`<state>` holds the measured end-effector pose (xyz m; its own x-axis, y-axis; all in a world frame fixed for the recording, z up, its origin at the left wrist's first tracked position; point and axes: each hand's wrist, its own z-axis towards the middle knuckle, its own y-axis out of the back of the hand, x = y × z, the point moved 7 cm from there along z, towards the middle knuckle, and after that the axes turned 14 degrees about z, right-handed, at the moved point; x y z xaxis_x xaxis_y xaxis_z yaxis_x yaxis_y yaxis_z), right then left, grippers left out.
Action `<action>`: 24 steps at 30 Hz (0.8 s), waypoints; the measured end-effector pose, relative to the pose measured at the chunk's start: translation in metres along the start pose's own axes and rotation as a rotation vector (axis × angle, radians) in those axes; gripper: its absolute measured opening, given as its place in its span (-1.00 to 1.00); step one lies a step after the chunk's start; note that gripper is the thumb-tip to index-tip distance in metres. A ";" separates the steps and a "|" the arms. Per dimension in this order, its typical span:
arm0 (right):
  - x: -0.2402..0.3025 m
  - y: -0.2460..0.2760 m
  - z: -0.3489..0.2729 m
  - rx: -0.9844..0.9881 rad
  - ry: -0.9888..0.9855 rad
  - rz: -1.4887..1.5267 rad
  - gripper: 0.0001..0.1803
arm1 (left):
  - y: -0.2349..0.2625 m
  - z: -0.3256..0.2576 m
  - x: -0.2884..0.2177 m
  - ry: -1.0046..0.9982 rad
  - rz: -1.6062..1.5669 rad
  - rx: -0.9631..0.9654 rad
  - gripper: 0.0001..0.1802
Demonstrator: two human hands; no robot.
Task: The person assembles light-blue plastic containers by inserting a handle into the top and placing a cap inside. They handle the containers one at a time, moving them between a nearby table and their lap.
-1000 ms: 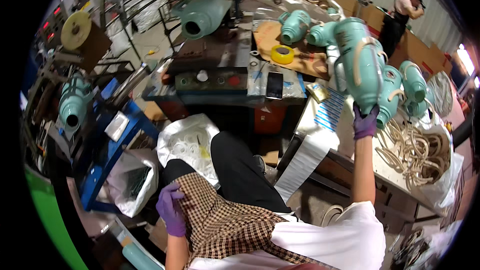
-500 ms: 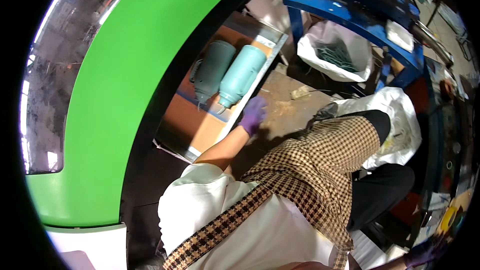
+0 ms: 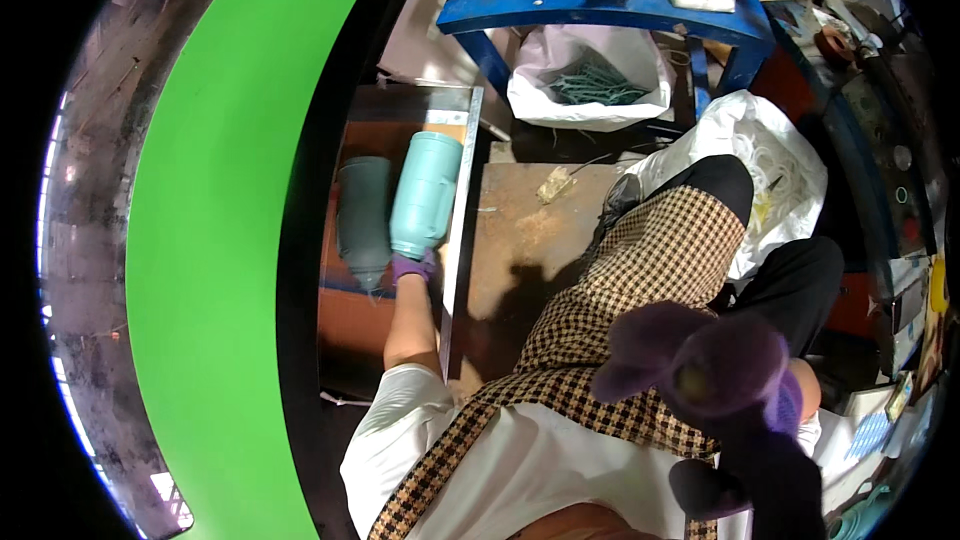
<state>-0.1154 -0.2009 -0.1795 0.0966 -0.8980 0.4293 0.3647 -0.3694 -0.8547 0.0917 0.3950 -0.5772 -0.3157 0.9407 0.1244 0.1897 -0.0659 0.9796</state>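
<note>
Two teal housings (image 3: 400, 202) lie side by side in the low tray (image 3: 462, 210) at the person's left; the left hand (image 3: 412, 267) grips the lighter one's narrow end, apparently just setting it down. The right hand (image 3: 715, 375), gloved and blurred, looks empty.

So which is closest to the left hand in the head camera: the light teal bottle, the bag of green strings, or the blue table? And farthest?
From the left hand:
1. Light teal bottle, held by it.
2. Bag of green strings, up and right, under the table.
3. Blue table, top of picture.
</note>
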 end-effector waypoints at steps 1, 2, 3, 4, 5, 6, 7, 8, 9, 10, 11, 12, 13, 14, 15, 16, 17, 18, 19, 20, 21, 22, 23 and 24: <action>-0.002 -0.004 -0.004 0.082 0.041 -0.121 -0.31 | 0.008 0.013 0.018 0.128 0.001 -0.035 -0.34; -0.001 -0.007 -0.005 0.159 0.090 -0.234 -0.34 | 0.017 0.023 0.031 0.217 0.049 -0.021 -0.40; 0.000 -0.017 -0.006 0.298 0.129 -0.269 -0.34 | 0.034 0.026 0.044 0.279 -0.062 -0.041 -0.42; 0.002 -0.029 -0.007 0.441 0.171 -0.293 -0.35 | 0.057 0.025 0.050 0.259 -0.318 -0.088 -0.44; 0.007 -0.038 -0.003 0.581 0.212 -0.305 -0.36 | 0.081 0.022 0.049 0.203 -0.638 -0.098 -0.45; 0.008 -0.045 0.005 0.548 0.194 -0.358 -0.40 | 0.109 0.016 0.042 0.112 -0.929 -0.084 -0.46; 0.015 -0.051 0.015 0.515 0.282 -0.356 -0.47 | 0.139 0.006 0.027 -0.008 -1.100 -0.065 -0.47; 0.021 -0.059 0.024 0.478 0.369 -0.358 -0.53 | 0.171 -0.005 0.009 -0.161 -1.114 -0.089 -0.47; 0.032 -0.066 0.029 0.442 0.534 -0.359 -0.59 | 0.203 -0.019 -0.011 -0.321 -1.025 -0.187 -0.47; 0.044 -0.071 0.030 0.397 0.699 -0.366 -0.63 | 0.227 -0.030 -0.037 -0.424 -0.809 -0.324 -0.41; 0.048 -0.076 0.031 0.440 0.704 -0.515 -0.67 | 0.249 -0.043 -0.063 -0.545 -0.611 -0.511 -0.35; 0.051 -0.074 0.033 0.373 0.700 -0.681 -0.70 | 0.252 -0.045 -0.086 -0.537 -0.611 -0.514 -0.17; 0.053 -0.063 0.034 0.267 0.637 -0.859 -0.72 | 0.254 -0.047 -0.108 -0.575 -0.640 -0.529 0.01; 0.054 -0.052 0.029 0.166 0.597 -1.112 -0.73 | 0.265 -0.053 -0.131 -0.681 -0.511 -0.725 0.04; 0.053 -0.035 0.024 0.083 0.508 -1.240 -0.69 | 0.273 -0.062 -0.150 -0.801 -0.413 -0.953 0.06; 0.051 -0.015 0.017 0.002 0.421 -1.298 -0.66 | 0.272 -0.051 -0.160 -0.634 -0.315 -0.949 0.04; 0.049 0.006 0.009 -0.090 0.314 -1.326 -0.63 | 0.276 -0.044 -0.166 -0.492 -0.251 -0.962 0.03; 0.052 0.014 0.000 -0.090 0.356 -1.360 -0.60 | 0.287 -0.041 -0.171 -0.344 -0.132 -1.029 -0.03; 0.053 0.023 -0.008 -0.106 0.355 -1.399 -0.58 | 0.295 -0.032 -0.172 -0.228 -0.059 -0.881 -0.13; 0.054 0.033 -0.013 -0.183 0.304 -1.446 -0.56 | 0.309 -0.026 -0.176 -0.252 -0.202 -0.740 -0.18; 0.053 0.030 -0.017 -0.113 0.357 -1.533 -0.54 | 0.317 -0.025 -0.179 -0.225 -0.330 -0.521 -0.23; 0.051 0.029 -0.017 -0.104 0.364 -1.628 -0.53 | 0.335 -0.038 -0.191 -0.263 -0.290 -0.497 -0.33; 0.052 0.023 -0.017 -0.090 0.467 -1.694 -0.51 | 0.359 -0.065 -0.207 -0.414 -0.359 -0.571 -0.36; 0.047 0.019 -0.013 -0.051 0.464 -1.687 -0.51 | 0.388 -0.101 -0.233 -0.653 -0.278 -0.786 -0.36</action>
<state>-0.1157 -0.2530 -0.1798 -0.5774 0.4588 0.6754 -0.2498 -0.8868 0.3889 0.1448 0.1161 -0.2101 0.3496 0.9369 0.0004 -0.5415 0.2017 0.8162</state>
